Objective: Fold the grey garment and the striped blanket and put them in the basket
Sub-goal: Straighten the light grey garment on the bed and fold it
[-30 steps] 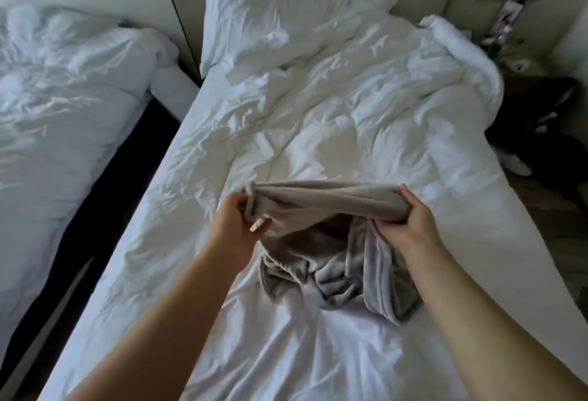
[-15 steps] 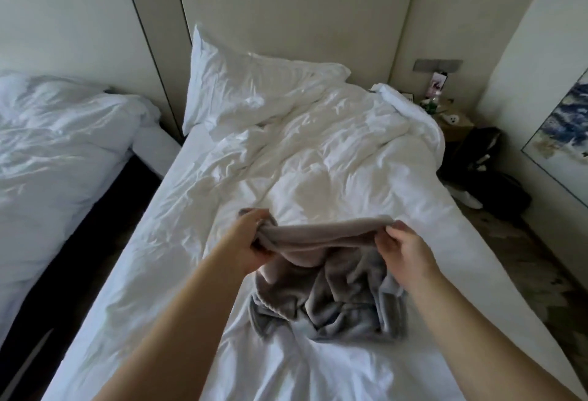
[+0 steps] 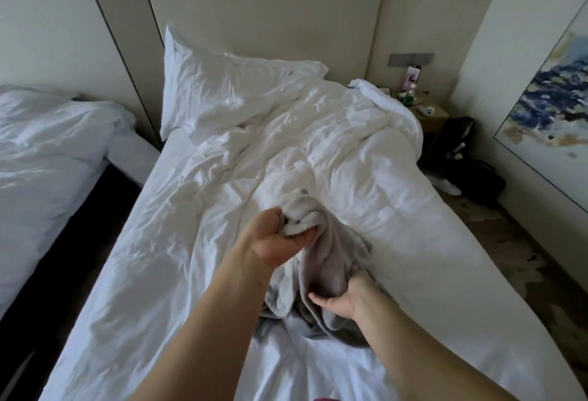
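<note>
The grey garment (image 3: 331, 260) hangs bunched over the white bed (image 3: 178, 267), its lower end resting on the sheet. My left hand (image 3: 273, 241) is raised and clenched around the garment's gathered top edge. My right hand (image 3: 342, 300) is lower and closer to me, gripping a fold in the garment's middle from the right side. No striped blanket and no basket appear in the head view.
A rumpled white duvet (image 3: 318, 146) and pillow (image 3: 222, 88) fill the bed's far half. A second bed (image 3: 47, 158) stands at left across a dark gap. At right are a nightstand (image 3: 429, 117) with small items, dark bags (image 3: 471, 177) on the floor and a wall painting (image 3: 553, 114).
The garment's top edge was stretched between both hands. Now my left hand holds it bunched and higher, and my right hand has dropped down to grip the garment lower. The view has tilted up.
</note>
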`<move>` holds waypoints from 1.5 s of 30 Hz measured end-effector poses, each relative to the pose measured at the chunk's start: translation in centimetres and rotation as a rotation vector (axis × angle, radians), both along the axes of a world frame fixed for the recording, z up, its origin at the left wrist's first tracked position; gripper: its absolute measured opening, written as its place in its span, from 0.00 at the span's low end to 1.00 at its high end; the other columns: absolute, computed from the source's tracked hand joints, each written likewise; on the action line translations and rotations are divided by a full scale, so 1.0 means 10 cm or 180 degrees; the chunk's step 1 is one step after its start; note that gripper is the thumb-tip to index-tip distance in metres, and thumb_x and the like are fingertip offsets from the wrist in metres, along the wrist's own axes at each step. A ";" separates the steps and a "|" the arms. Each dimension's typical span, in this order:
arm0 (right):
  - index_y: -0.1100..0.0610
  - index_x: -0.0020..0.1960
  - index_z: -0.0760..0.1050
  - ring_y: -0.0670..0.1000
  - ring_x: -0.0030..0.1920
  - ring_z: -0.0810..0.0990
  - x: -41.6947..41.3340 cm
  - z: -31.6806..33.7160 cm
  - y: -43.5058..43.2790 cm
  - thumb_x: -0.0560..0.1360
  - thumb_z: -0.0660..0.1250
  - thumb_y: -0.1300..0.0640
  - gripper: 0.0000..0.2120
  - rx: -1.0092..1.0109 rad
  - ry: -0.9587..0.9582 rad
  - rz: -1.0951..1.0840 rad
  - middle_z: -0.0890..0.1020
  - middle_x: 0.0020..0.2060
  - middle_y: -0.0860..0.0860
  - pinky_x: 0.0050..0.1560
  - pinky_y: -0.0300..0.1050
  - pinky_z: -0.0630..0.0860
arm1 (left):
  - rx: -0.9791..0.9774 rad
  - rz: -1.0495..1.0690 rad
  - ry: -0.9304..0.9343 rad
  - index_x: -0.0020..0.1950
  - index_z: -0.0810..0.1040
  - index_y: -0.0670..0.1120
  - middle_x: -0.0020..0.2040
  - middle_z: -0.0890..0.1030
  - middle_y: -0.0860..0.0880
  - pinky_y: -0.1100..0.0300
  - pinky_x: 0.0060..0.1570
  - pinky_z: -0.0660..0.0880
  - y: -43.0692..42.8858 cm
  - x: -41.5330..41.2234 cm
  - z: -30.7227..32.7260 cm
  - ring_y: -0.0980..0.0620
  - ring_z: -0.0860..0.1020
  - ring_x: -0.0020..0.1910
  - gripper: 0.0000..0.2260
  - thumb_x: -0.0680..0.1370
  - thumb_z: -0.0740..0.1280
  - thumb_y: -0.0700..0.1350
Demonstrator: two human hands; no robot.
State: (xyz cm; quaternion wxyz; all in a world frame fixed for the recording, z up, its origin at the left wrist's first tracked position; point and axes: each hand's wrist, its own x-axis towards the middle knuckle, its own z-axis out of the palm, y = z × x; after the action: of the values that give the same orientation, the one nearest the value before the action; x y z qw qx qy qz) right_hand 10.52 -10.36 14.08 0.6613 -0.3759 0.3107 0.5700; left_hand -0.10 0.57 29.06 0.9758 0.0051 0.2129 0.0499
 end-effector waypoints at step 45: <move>0.40 0.56 0.75 0.37 0.52 0.77 0.31 0.67 -0.04 0.71 0.64 0.46 0.13 -0.0504 -0.5816 0.2682 0.80 0.50 0.37 0.53 0.34 0.71 | 0.3493 -0.0365 0.0526 0.45 0.80 0.39 0.38 0.83 0.42 0.58 0.39 0.80 0.28 -0.14 -0.49 0.47 0.82 0.38 0.08 0.68 0.66 0.39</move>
State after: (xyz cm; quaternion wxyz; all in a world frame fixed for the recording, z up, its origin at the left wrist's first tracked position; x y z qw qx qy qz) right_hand 13.67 -10.73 20.83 0.3639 -0.7906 -0.4362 0.2285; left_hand -1.50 3.39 24.13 0.8112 0.5279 0.2308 0.0997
